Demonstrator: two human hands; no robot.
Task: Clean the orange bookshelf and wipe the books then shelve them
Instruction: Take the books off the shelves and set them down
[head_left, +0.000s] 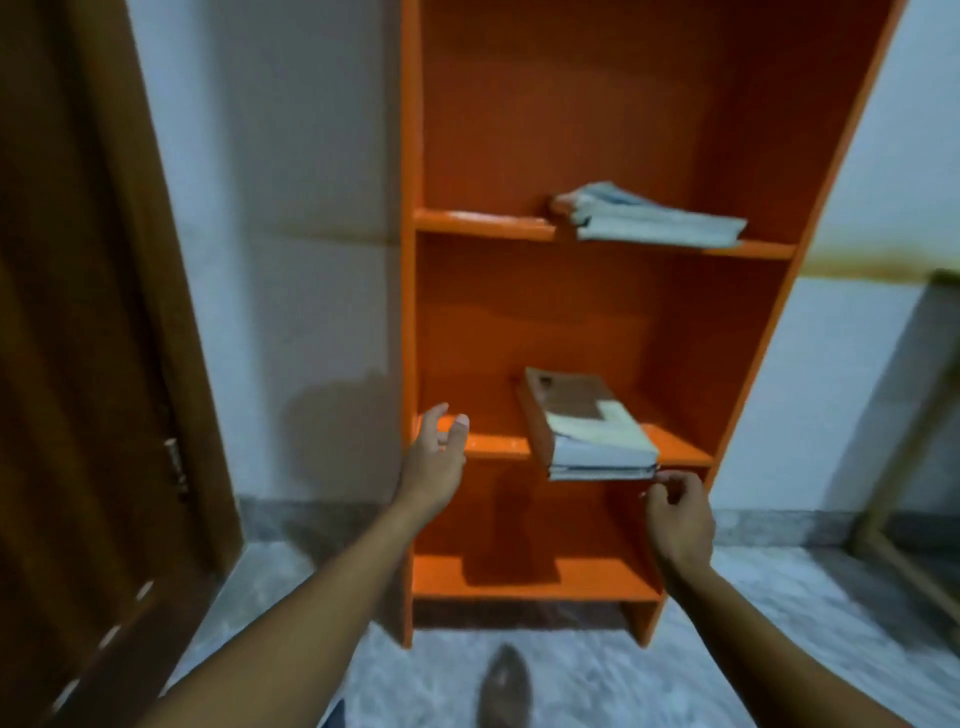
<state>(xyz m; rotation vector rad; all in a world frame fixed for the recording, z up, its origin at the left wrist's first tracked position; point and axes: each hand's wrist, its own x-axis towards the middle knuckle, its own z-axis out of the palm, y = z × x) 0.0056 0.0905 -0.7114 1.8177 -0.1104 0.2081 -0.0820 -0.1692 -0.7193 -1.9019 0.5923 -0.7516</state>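
The orange bookshelf (571, 130) stands against a white wall in front of me. A stack of pale books (660, 218) lies flat on an upper shelf. A second stack, with a brown-covered book on top (582, 421), lies flat on the middle shelf and juts over its front edge. My left hand (439, 452) is at the left end of the middle shelf, fingers apart, holding nothing. My right hand (675, 514) hovers just below the right corner of the jutting stack, fingers loosely curled, nothing in it. No cloth is in view.
A dark brown wooden door (78, 364) stands open on the left. A wooden frame (904, 467) leans at the far right. The floor is grey marble, and a foot in a brown shoe (504, 686) is below the shelf.
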